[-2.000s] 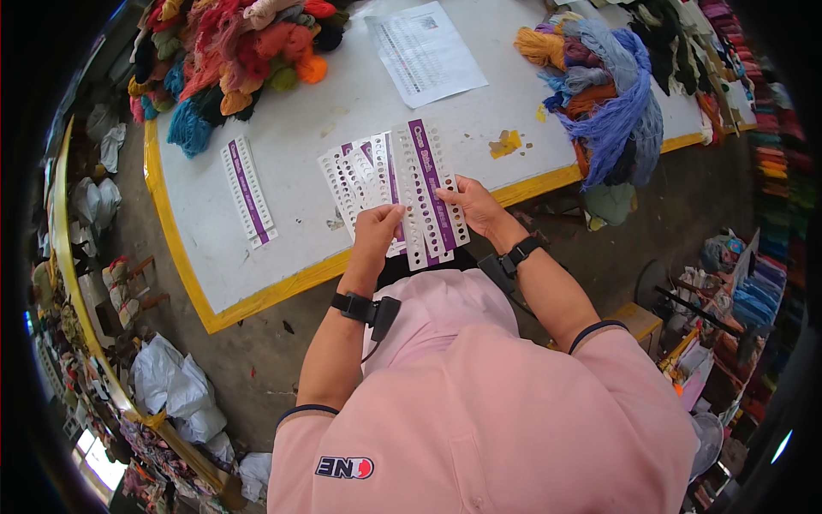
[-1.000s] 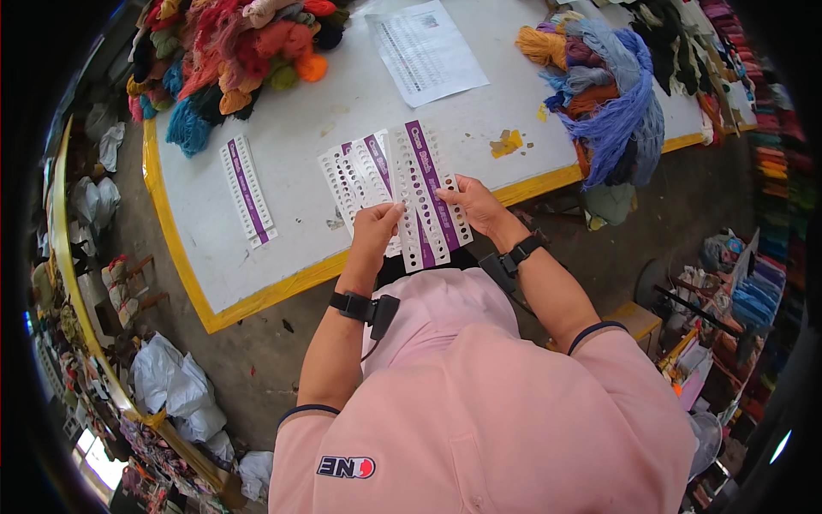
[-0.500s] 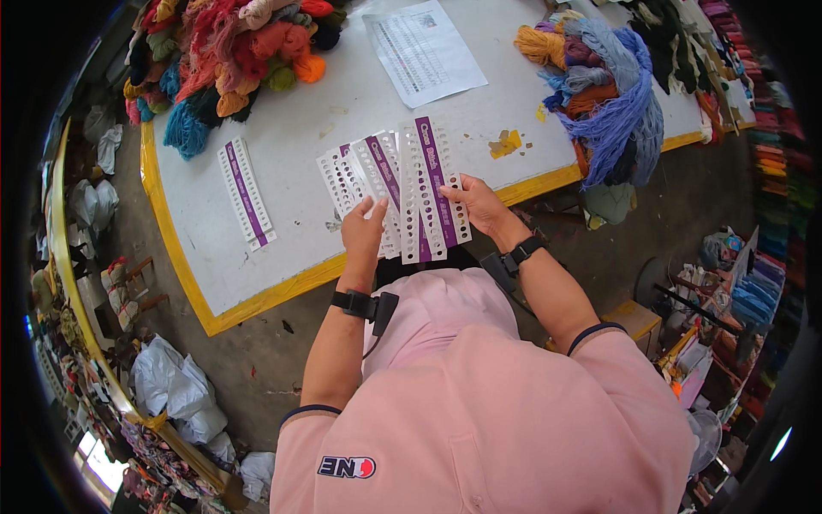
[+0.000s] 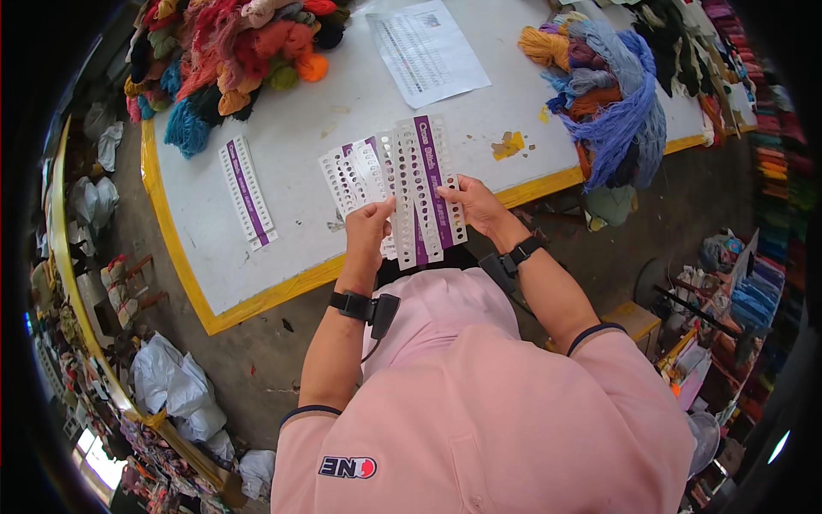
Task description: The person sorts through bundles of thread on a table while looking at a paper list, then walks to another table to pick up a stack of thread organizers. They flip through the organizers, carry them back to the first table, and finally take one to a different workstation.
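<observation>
Several long white thread cards [image 4: 425, 158], each with a purple stripe and rows of punched holes, overlap in a narrow fan over the table's near edge. My right hand [image 4: 481, 207] is closed on the fan's right side, thumb on top. My left hand [image 4: 368, 230] pinches the left edge of the front cards, fingertips together. Beneath and left of that hand, more of these cards [image 4: 340, 178] lie spread over the table; the hand partly hides them. One separate thread card stack [image 4: 246, 193] lies farther left, apart from both hands.
The white table [image 4: 291, 197] has yellow-taped edges. A heap of coloured yarn [image 4: 240, 60] lies at the back left, with blue and orange skeins [image 4: 604, 94] at the right. A printed sheet [image 4: 428, 53] lies between them. White bags [image 4: 175, 385] stand on the floor at left.
My left hand has moved slightly right and closed its fingertips on the edge of the front cards. The fan has shifted a little left; my right hand keeps its grip.
</observation>
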`<state>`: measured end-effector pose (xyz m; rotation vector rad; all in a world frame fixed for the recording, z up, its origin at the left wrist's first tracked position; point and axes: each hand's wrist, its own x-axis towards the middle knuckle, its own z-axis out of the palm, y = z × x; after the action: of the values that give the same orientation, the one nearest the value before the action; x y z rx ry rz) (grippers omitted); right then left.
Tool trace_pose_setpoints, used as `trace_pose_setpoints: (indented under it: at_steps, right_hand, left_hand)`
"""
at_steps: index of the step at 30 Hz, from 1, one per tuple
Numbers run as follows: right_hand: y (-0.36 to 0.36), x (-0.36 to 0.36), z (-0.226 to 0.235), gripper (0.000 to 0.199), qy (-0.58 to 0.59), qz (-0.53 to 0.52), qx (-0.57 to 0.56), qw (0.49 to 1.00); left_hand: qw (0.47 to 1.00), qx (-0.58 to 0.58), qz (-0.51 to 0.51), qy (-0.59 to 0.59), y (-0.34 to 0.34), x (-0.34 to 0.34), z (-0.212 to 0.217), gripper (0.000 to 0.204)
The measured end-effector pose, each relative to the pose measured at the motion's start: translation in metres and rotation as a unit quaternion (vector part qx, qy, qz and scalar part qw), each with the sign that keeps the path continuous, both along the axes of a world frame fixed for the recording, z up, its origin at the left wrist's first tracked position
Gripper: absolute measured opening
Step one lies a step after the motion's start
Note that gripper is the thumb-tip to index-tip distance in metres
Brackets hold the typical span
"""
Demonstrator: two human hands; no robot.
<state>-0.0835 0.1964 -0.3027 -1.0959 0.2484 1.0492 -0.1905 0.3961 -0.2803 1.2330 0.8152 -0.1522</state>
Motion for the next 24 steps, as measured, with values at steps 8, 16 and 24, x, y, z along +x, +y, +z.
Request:
trace_pose_setpoints:
  at_steps: [8,16,24]
  right_hand:
    - [-0.005,0.001,-0.005,0.02,0.003,-0.008,0.003,1.0]
    - [-0.006,0.0,-0.006,0.02,0.0,-0.008,0.002,1.0]
    - [-0.007,-0.002,-0.005,0.022,-0.001,0.006,0.017,1.0]
  left_hand:
    - [0.998,-0.006,0.058,0.024,0.007,-0.008,-0.026,0.021]
    - [0.987,0.139,0.037,0.071,0.01,-0.011,-0.036,0.021]
    - [0.995,-0.073,-0.063,-0.031,-0.008,-0.001,-0.003,0.028]
